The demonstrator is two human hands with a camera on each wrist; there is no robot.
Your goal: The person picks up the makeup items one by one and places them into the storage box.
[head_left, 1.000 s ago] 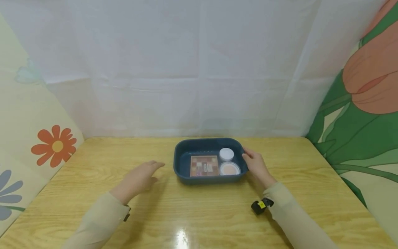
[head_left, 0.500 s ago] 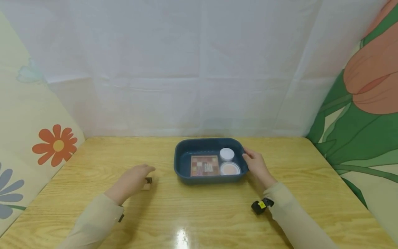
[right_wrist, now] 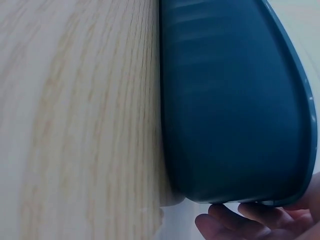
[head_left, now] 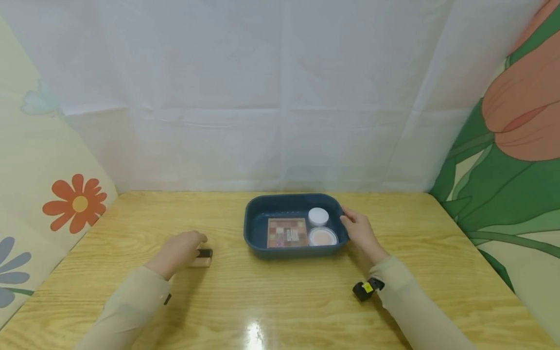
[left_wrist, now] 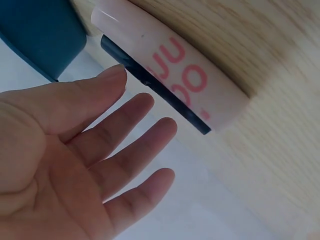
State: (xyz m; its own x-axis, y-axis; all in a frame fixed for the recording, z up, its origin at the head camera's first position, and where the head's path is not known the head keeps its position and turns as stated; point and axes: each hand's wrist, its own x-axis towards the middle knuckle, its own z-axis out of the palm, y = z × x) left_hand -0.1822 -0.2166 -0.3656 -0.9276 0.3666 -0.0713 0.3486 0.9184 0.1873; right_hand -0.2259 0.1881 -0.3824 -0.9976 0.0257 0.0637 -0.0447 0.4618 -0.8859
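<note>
My left hand (head_left: 177,253) hovers over the left part of the table, fingers loosely bent. Under it lie a slim black stick (head_left: 204,253) and a pale pink tube (head_left: 201,262), side by side. In the left wrist view the tube (left_wrist: 172,62) bears red lettering; the dark stick (left_wrist: 165,95) runs along it, and the thumb tip overlaps the stick. My right hand (head_left: 360,231) grips the right end of a dark blue tray (head_left: 288,253), thumb at the rim. Its fingers (right_wrist: 240,222) show against the tray's outer wall (right_wrist: 235,115) in the right wrist view.
Inside the tray lie a brown checkered makeup palette (head_left: 287,233), a round white case (head_left: 318,216) and a round compact (head_left: 323,237) with a beige centre. Behind the wooden table (head_left: 280,301) hangs a white cloth (head_left: 280,97).
My left hand has drawn back leftward, away from the tray, and the black stick and pink tube have come into sight beneath it. The right hand stays at the tray's end.
</note>
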